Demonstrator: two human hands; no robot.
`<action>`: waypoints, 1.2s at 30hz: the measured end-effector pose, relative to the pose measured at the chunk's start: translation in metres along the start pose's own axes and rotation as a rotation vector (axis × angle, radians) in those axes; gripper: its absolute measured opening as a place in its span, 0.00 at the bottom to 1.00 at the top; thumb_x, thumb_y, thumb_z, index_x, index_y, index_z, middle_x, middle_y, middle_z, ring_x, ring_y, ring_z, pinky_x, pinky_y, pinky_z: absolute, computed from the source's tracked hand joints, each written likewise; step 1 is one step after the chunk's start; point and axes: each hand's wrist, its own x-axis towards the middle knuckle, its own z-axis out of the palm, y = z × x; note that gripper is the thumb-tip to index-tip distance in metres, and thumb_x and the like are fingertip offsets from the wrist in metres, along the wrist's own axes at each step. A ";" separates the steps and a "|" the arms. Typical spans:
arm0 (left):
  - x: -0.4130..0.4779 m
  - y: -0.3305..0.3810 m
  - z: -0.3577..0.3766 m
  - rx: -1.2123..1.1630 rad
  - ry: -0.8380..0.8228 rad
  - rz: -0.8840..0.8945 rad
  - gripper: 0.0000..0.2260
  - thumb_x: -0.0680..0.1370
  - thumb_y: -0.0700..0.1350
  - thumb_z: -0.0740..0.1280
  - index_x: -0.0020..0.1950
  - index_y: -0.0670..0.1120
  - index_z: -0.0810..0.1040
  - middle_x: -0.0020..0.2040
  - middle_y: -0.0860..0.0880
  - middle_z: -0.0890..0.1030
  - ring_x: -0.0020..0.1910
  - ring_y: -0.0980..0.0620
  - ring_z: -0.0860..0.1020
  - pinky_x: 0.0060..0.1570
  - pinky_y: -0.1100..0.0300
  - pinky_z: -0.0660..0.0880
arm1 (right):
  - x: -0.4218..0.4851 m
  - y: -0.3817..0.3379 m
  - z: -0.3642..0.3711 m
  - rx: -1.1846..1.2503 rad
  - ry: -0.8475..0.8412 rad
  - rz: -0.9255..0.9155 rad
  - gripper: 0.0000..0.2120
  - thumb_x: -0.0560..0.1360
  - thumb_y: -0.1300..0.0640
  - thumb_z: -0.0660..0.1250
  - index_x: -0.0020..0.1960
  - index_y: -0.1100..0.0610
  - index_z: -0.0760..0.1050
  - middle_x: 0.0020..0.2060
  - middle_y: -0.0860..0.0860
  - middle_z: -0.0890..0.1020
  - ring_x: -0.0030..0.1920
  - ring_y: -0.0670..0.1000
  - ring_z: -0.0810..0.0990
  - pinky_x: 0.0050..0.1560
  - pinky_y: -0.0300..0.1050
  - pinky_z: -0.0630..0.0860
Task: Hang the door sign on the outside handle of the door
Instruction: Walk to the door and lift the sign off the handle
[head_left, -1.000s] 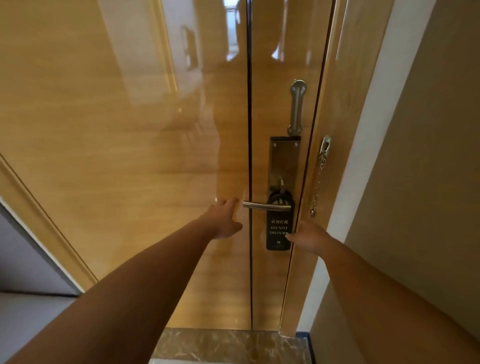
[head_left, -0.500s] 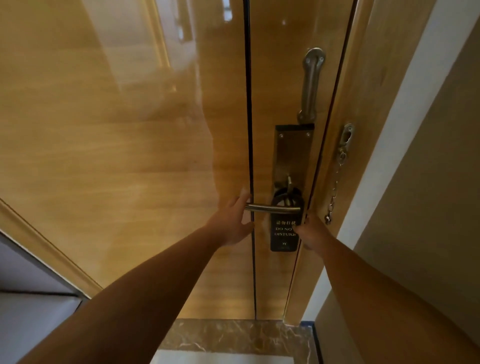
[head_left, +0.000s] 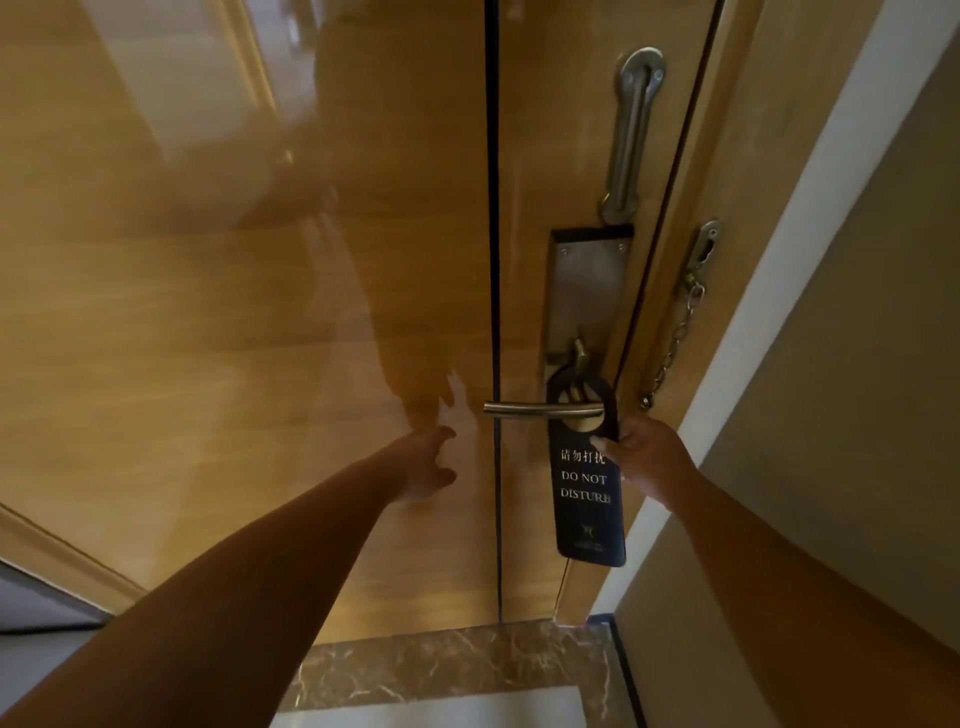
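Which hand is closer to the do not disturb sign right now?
Right. The right hand pinches the door sign at its right edge, just under the handle. The left hand is open, apart from it, left of the handle's free end.

Warm, dim light on my feed, nothing harsh. The glossy door (head_left: 260, 312) throws back a pale window-like glare at upper left, and I see a dark reflection of an arm running down to the left hand (head_left: 423, 467) (that hand is a touch smeared, motion blur). White lettering on the sign (head_left: 587, 493) reads sharp enough. The metal handle (head_left: 540, 410) catches a thin highlight. Straight edges bow outward toward the corners, wide-angle warping. Both forearms sit in shadow at the bottom; the wall (head_left: 857, 364) on the right is flat and murky.
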 end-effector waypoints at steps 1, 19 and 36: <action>0.001 0.000 0.000 0.022 -0.027 0.005 0.28 0.76 0.48 0.66 0.74 0.48 0.58 0.68 0.41 0.71 0.62 0.44 0.72 0.59 0.53 0.71 | -0.004 -0.004 -0.004 -0.025 -0.014 -0.005 0.09 0.72 0.50 0.69 0.37 0.50 0.72 0.34 0.50 0.80 0.37 0.49 0.79 0.38 0.44 0.74; -0.008 -0.070 -0.052 -0.009 -0.097 0.105 0.20 0.80 0.50 0.59 0.70 0.44 0.67 0.66 0.43 0.72 0.60 0.46 0.73 0.52 0.60 0.68 | -0.028 -0.074 0.080 0.226 -0.153 0.024 0.09 0.72 0.56 0.70 0.47 0.61 0.78 0.35 0.55 0.80 0.36 0.52 0.78 0.33 0.42 0.73; 0.025 0.066 -0.054 -0.471 0.060 0.324 0.26 0.78 0.64 0.50 0.51 0.47 0.79 0.46 0.47 0.81 0.46 0.51 0.78 0.43 0.57 0.70 | -0.034 -0.037 0.030 0.690 -0.213 0.154 0.25 0.67 0.40 0.64 0.52 0.59 0.78 0.44 0.56 0.86 0.47 0.54 0.84 0.42 0.46 0.79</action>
